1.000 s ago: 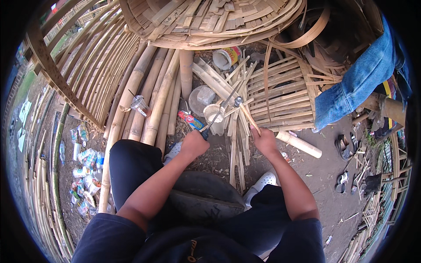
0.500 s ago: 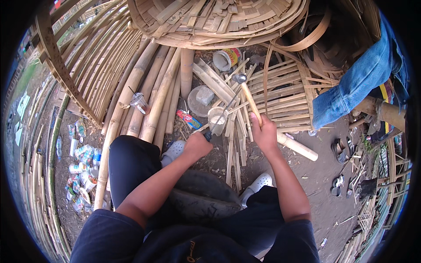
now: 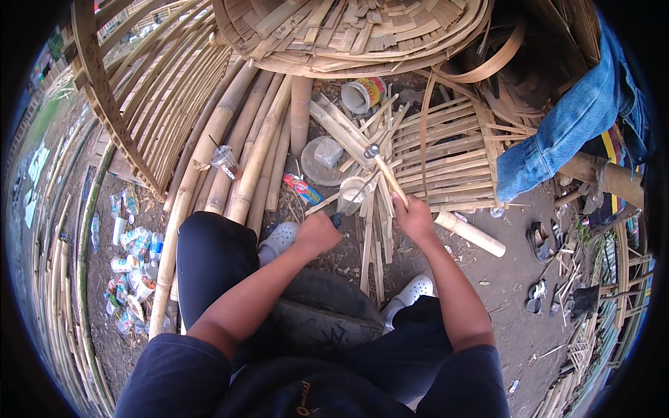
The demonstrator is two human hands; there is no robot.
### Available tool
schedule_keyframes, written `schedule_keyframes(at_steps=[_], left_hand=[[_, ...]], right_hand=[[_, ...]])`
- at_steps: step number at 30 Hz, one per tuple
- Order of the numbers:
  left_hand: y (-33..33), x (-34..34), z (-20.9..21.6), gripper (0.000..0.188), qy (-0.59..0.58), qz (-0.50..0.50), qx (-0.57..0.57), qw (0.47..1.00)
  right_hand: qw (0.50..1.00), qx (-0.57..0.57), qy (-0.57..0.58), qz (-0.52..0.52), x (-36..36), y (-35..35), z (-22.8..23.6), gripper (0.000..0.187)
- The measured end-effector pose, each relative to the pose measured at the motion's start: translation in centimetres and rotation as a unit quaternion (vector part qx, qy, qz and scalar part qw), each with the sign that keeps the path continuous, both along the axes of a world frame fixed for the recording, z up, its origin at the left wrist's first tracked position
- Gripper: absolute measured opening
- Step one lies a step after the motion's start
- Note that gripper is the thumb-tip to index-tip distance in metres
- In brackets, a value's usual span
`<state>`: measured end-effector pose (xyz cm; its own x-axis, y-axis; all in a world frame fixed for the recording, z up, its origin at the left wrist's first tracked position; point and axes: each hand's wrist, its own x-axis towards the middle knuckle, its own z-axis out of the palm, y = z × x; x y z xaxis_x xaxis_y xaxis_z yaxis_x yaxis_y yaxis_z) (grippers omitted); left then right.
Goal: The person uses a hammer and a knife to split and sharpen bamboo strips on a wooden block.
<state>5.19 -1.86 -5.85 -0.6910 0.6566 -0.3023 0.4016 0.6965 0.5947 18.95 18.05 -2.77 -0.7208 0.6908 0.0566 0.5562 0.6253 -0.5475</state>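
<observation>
My left hand [image 3: 318,234] is closed round the dark handle of a long knife [image 3: 364,191]. Its blade slants up and right across a pale, round-topped piece [image 3: 354,188], which looks like an upright bamboo section. My right hand [image 3: 413,217] grips the wooden handle of a hammer [image 3: 389,180]. The shiny metal hammer head [image 3: 372,151] is above and beyond the blade's far end; whether they touch I cannot tell. Split bamboo strips [image 3: 373,247] lie in a loose pile under and around the round piece.
Thick bamboo poles [image 3: 240,157] lie on the left, with a plastic cup [image 3: 224,164] on them. A woven bamboo basket [image 3: 348,42] fills the far side. Denim cloth [image 3: 557,150] hangs at right. A pale block [image 3: 327,152] rests on a round disc. Plastic litter [image 3: 136,265] covers ground at left.
The hammer head has dropped toward the knife blade, and my right hand has shifted slightly down and left. My left hand, with the knife, has moved a little to the right.
</observation>
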Motion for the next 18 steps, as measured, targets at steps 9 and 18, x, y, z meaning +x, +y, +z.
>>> schedule_keyframes(at_steps=[9,18], left_hand=[[0.2,0.0,0.6,0.032,-0.022,0.014,-0.016,1.000],[-0.2,-0.1,0.6,0.032,-0.016,0.020,0.013,1.000]], right_hand=[[0.999,0.029,-0.039,0.020,1.9,0.4,0.4,0.048],[0.889,-0.022,0.431,0.155,0.7,-0.5,7.1,0.042]])
